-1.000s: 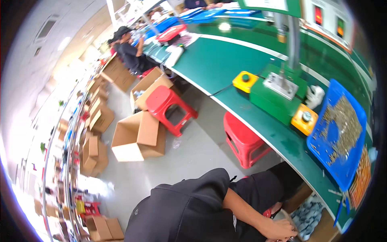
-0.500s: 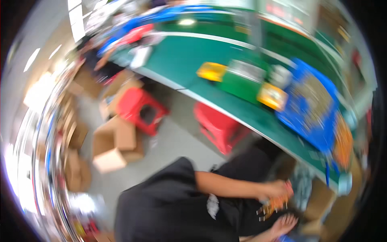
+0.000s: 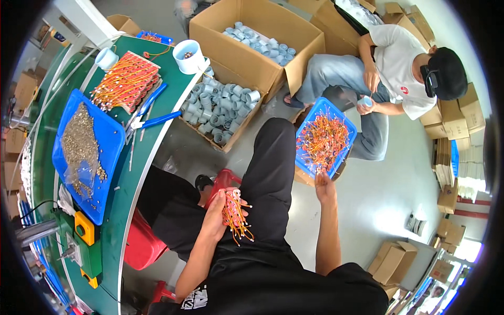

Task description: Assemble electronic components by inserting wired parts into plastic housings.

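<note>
My left hand (image 3: 214,219) is wrapped around a bundle of orange wires (image 3: 235,216) with small red-pink pieces, held above my lap. The loose wire ends hang out to the right and down. My right hand (image 3: 324,188) reaches forward to the near rim of a blue tray (image 3: 350,126). Its fingers are drawn together on an orange-wired piece at the edge of a tangled pile of orange-wired red pieces (image 3: 324,140) in that tray. Part of the fingertips is hidden among the wires. The tray rests on a cardboard box (image 3: 304,177).
At left, a green workbench (image 3: 137,142) bears a blue tray (image 3: 111,181) of small metal parts, blue-handled pliers (image 3: 152,122) and stacked wired pieces (image 3: 128,84). Ahead stand cardboard boxes (image 3: 273,79) with light-blue cups (image 3: 218,107). A seated co-worker (image 3: 394,58) holds a cup (image 3: 364,101).
The view has swung right, from the bench and red stools to the blue tray and co-worker. My left hand still holds the bundle. My right hand, open before, now has its fingers drawn together.
</note>
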The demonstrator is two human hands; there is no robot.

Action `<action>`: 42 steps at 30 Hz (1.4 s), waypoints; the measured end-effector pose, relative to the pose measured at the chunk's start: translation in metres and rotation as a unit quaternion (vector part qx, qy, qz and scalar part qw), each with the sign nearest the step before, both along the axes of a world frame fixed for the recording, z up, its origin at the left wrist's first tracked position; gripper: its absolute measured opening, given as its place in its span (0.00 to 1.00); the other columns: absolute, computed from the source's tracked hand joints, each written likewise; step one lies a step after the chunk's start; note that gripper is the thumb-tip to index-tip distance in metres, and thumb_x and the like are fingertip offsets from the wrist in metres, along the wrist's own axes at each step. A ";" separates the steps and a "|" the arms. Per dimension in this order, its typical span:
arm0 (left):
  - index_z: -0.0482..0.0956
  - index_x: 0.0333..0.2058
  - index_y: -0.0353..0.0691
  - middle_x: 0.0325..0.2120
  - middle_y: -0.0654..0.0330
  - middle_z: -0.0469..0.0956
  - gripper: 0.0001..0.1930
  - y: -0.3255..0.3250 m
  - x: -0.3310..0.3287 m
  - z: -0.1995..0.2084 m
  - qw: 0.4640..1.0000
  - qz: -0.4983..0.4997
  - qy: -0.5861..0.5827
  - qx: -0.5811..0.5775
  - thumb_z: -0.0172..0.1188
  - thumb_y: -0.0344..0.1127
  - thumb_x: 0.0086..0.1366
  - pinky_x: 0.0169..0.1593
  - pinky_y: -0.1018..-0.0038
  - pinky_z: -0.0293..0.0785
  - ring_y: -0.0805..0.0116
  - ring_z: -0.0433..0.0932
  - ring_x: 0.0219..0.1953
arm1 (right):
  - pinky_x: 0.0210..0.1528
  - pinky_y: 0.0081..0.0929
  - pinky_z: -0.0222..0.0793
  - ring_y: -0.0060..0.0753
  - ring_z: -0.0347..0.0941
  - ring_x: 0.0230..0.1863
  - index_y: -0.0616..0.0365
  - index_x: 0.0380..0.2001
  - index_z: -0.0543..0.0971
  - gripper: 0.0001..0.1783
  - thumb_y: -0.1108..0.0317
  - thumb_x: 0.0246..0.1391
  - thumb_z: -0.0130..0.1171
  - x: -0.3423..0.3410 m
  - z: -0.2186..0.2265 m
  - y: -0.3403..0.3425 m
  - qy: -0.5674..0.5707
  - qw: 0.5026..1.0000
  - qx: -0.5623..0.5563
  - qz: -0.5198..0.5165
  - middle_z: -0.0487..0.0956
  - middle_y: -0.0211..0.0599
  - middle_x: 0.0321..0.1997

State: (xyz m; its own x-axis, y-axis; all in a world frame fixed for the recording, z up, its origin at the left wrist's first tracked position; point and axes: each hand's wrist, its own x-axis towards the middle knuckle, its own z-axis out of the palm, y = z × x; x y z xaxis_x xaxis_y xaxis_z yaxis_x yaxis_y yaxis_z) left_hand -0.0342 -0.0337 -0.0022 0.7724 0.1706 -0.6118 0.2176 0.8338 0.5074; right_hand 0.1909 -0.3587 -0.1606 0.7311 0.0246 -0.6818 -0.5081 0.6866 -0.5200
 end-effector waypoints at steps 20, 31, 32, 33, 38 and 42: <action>0.58 0.61 0.35 0.53 0.51 0.71 0.23 0.030 0.004 -0.013 0.986 -0.098 -0.132 -0.011 0.46 0.36 0.71 0.52 0.64 0.74 0.59 0.76 0.50 | 0.30 0.15 0.63 0.16 0.68 0.29 0.60 0.43 0.75 0.12 0.69 0.65 0.43 -0.061 0.173 0.189 -0.330 0.748 -0.439 0.374 0.75 0.29 0.29; 0.70 0.46 0.28 0.33 0.57 0.79 0.13 0.054 -0.007 -0.003 0.984 -0.098 -0.115 0.090 0.49 0.34 0.70 0.42 0.76 0.76 0.71 0.80 0.37 | 0.26 0.39 0.65 0.48 0.71 0.22 0.60 0.26 0.73 0.10 0.64 0.56 0.56 -0.082 0.179 0.299 -0.586 0.377 -0.348 0.627 0.73 0.43 0.20; 0.70 0.46 0.28 0.33 0.57 0.79 0.13 0.056 -0.007 -0.001 0.985 -0.094 -0.116 0.089 0.49 0.34 0.70 0.42 0.76 0.76 0.71 0.80 0.37 | 0.26 0.39 0.65 0.48 0.71 0.22 0.60 0.26 0.73 0.10 0.64 0.56 0.56 -0.081 0.178 0.300 -0.586 0.374 -0.347 0.630 0.73 0.43 0.20; 0.70 0.46 0.28 0.32 0.57 0.79 0.13 0.058 -0.006 0.002 0.986 -0.096 -0.093 0.098 0.50 0.34 0.70 0.40 0.77 0.75 0.72 0.79 0.35 | 0.26 0.39 0.64 0.49 0.71 0.22 0.61 0.26 0.73 0.11 0.64 0.56 0.56 -0.081 0.176 0.301 -0.574 0.396 -0.338 0.632 0.72 0.44 0.20; 0.69 0.45 0.27 0.30 0.57 0.78 0.14 0.058 -0.008 0.009 0.969 -0.112 -0.059 0.211 0.50 0.36 0.70 0.37 0.76 0.73 0.76 0.76 0.31 | 0.25 0.38 0.62 0.53 0.68 0.22 0.63 0.25 0.71 0.15 0.62 0.58 0.54 -0.072 0.174 0.301 -0.514 0.377 -0.310 0.705 0.71 0.47 0.20; 0.69 0.45 0.27 0.30 0.55 0.77 0.15 0.052 -0.006 0.001 0.934 -0.103 -0.039 0.339 0.50 0.36 0.70 0.39 0.74 0.72 0.72 0.76 0.33 | 0.26 0.39 0.62 0.54 0.68 0.24 0.63 0.22 0.69 0.16 0.62 0.58 0.55 -0.075 0.174 0.296 -0.571 0.408 -0.319 0.636 0.70 0.48 0.21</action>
